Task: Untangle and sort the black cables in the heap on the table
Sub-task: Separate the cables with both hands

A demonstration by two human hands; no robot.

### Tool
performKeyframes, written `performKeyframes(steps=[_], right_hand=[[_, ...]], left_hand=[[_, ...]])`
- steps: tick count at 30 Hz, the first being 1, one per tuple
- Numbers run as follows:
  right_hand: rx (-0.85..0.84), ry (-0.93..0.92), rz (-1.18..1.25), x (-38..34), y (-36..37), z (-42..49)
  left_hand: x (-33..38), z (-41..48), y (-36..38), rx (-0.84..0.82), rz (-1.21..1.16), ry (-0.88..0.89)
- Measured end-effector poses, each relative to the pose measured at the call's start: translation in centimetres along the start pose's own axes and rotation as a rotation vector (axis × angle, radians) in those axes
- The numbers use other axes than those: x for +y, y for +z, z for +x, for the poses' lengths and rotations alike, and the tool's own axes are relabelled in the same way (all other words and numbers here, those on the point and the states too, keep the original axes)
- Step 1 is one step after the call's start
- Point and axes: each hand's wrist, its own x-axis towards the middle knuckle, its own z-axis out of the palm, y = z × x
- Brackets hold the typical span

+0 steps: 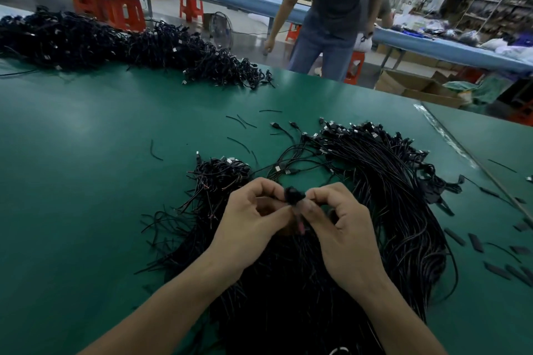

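A big heap of black cables (383, 196) lies on the green table (86, 181) in front of me, arcing from the far right round to the near edge. Its plug ends fan out at the far right. A smaller bunch of cables with bare wire ends (213, 181) sits to the left of my hands. My left hand (251, 222) and my right hand (343, 225) meet above the heap. Both pinch a small black tangle of cable (294, 194) between thumbs and fingertips.
A long pile of black cables (121, 43) runs along the table's far left edge. Loose short wire pieces (239, 121) and black sleeve bits (476, 242) lie scattered on the table. A person in a dark shirt (331, 14) stands beyond the far edge. Cardboard boxes (418, 86) sit behind.
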Motion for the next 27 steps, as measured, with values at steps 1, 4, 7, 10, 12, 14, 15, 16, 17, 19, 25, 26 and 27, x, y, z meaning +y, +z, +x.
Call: performKeyframes(steps=[1, 4, 7, 10, 12, 14, 15, 16, 17, 19, 25, 26, 27], right_hand=[[-0.006, -0.01, -0.012, -0.1, 0.0, 0.0], [-0.019, -0.007, -0.074, 0.3, -0.1, -0.1], [-0.042, 0.023, -0.105, 0.8, 0.1, -0.4], [-0.054, 0.087, -0.089, 1.4, 0.2, -0.6], [-0.079, 0.176, -0.022, 1.9, 0.0, -0.7], [-0.126, 0.275, 0.085, 2.1, 0.0, -0.8], [-0.13, 0.299, 0.104, 2.3, -0.1, -0.8], [-0.116, 0.302, 0.082, 2.6, -0.3, -0.7], [-0.096, 0.306, 0.034, 3.1, -0.5, -0.6], [-0.065, 0.353, -0.089, 4.3, -1.4, -0.2], [-0.192, 0.611, -0.76, 9.3, -3.5, 1.0], [-0.193, 0.641, -0.829, 9.8, -3.4, 1.0], [-0.193, 0.666, -0.88, 10.2, -3.3, 1.1]], left_hand=[[0.0, 0.1, 0.0, -0.009, -0.057, -0.01], [0.4, 0.2, 0.0, -0.009, -0.288, -0.141], [0.2, 0.2, -0.3, -0.001, -0.116, -0.037], [0.1, 0.1, -0.5, -0.05, 0.029, 0.061], [0.2, 0.2, -0.8, -0.111, 0.09, 0.106], [0.6, 0.4, -1.2, -0.175, 0.145, 0.123], [0.8, 0.7, -1.5, -0.196, 0.194, 0.133], [1.1, 1.1, -1.8, -0.193, 0.258, 0.149], [1.5, 1.6, -2.1, -0.162, 0.329, 0.165], [2.0, 3.1, -3.2, -0.027, 0.461, 0.167], [1.4, 6.6, -6.7, 0.267, 1.056, 0.107], [0.9, 6.8, -7.0, 0.25, 1.157, 0.038], [0.5, 6.8, -7.2, 0.235, 1.237, -0.019]])
